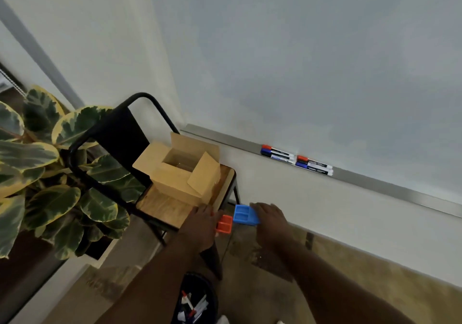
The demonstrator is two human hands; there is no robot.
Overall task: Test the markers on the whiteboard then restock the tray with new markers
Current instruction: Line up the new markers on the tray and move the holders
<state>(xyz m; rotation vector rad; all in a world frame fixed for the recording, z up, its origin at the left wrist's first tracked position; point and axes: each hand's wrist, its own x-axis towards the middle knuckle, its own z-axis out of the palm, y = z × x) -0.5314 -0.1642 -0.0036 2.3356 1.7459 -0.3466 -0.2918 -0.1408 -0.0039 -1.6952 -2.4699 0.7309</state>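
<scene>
Several markers (296,159) with red, blue and black caps lie in two groups on the metal tray (375,186) under the blank whiteboard (312,61). An open cardboard box (182,173) stands on the wooden seat of a chair (162,206). My left hand (200,226) holds a small orange plastic tray (224,223) at the seat's front corner. My right hand (271,221) holds a blue plastic tray (243,214) right beside the orange one. Below, a dark bin (195,301) holds discarded markers.
A large variegated plant (50,173) fills the left side, close to the chair's black metal back (112,128). The wall runs below the whiteboard tray. Brownish floor lies at the lower right.
</scene>
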